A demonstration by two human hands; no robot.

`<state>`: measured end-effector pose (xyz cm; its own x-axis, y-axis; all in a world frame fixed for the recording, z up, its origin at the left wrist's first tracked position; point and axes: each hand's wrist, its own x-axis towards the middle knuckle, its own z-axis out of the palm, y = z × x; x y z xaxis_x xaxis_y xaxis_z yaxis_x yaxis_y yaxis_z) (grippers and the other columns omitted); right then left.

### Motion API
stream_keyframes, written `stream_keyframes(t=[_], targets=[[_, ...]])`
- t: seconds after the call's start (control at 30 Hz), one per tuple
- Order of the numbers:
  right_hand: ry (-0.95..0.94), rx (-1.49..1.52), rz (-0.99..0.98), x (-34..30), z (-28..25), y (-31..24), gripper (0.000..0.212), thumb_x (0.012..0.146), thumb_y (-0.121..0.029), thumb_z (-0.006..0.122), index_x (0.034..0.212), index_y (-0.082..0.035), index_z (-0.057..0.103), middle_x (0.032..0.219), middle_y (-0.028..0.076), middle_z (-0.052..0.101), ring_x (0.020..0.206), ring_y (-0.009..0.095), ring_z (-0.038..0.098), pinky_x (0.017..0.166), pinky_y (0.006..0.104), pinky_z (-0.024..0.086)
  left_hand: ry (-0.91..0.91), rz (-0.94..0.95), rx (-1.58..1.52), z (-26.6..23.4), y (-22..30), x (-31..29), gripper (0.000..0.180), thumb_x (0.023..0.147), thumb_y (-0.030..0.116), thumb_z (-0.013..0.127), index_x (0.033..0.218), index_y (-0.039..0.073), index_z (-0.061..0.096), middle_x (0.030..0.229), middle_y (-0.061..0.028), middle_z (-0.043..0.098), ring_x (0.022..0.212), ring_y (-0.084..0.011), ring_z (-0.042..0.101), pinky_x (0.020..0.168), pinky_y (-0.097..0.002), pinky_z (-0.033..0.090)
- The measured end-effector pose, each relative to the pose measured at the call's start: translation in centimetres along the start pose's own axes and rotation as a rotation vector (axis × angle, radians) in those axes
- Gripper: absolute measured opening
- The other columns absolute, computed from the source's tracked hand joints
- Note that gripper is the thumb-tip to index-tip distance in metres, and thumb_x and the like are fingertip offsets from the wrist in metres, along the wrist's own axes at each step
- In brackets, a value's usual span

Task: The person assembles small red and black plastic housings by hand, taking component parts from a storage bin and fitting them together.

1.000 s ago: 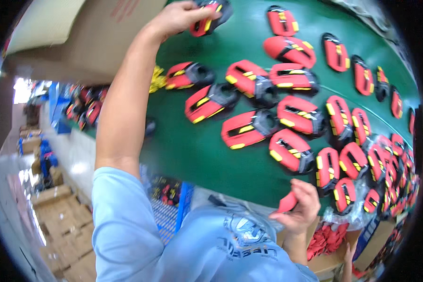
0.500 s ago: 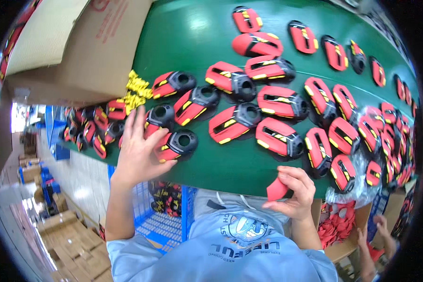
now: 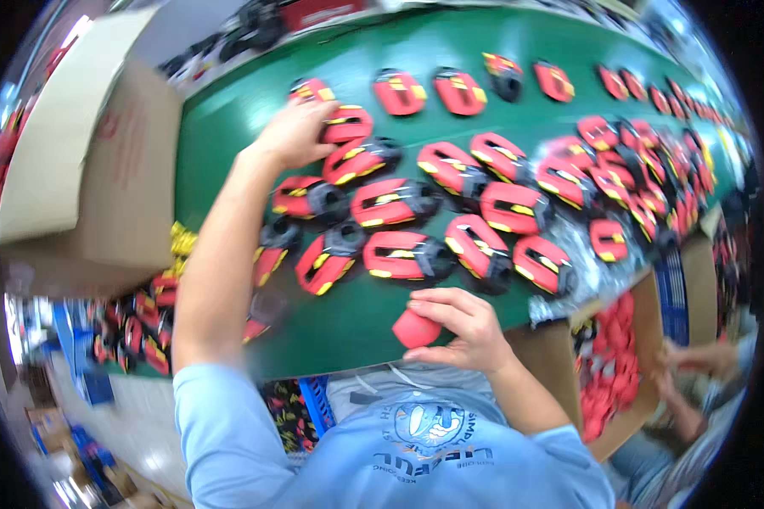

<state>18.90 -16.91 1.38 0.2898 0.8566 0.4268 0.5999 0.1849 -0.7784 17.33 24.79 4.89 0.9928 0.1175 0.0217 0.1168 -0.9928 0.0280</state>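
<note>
My left arm stretches across the green table to its far side. There my left hand [image 3: 295, 136] has its thumb and fingers apart, next to a red and black plastic shell [image 3: 348, 124] with yellow marks; blur hides whether they touch. Another such shell [image 3: 311, 90] lies just beyond the fingertips. Close to my body, my right hand [image 3: 465, 329] pinches a small red curved piece [image 3: 416, 329] between thumb and fingers. Several more red and black shells, one of them a red shell [image 3: 396, 254], lie in loose rows between the hands.
A large open cardboard box [image 3: 136, 170] stands at the left, with small yellow parts [image 3: 182, 240] beside it. Clear plastic film [image 3: 569, 280] lies under shells at the right. Below it, a carton holds red pieces [image 3: 611, 356]. Another person's hand [image 3: 696, 356] is by that carton.
My left hand has gone from the near left shells to the far side of the table. My right hand still holds the red piece. The view has swung, shifting the table's contents.
</note>
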Motion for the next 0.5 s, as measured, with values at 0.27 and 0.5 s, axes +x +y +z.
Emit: stream_keyframes(t=[0.27,0.5], targets=[[0.034,0.136,-0.096,0.9,-0.2,-0.1,0.063,0.084,-0.048,0.082,0.132,-0.010,0.068,0.128,0.009,0.068,0.112,0.031,0.068,0.089,0.0437,0.058,0.284,-0.416,-0.521,-10.1,3.9,-15.6,0.066,0.092,-0.003,0.065,0.154,-0.006,0.043,0.151,-0.0198,0.054,0.133,-0.0310,0.059,0.115,-0.0423,0.045],[0.084,0.116,-0.094,-0.6,-0.3,1.3,0.065,0.080,-0.047,0.084,0.132,-0.013,0.068,0.129,0.007,0.067,0.108,0.029,0.069,0.085,0.0432,0.059,0.052,-0.605,-1.026,-9.9,15.1,-40.9,0.074,0.089,0.013,0.081,0.152,-0.008,0.046,0.150,-0.0212,0.057,0.129,-0.0290,0.058,0.104,-0.0379,0.049]])
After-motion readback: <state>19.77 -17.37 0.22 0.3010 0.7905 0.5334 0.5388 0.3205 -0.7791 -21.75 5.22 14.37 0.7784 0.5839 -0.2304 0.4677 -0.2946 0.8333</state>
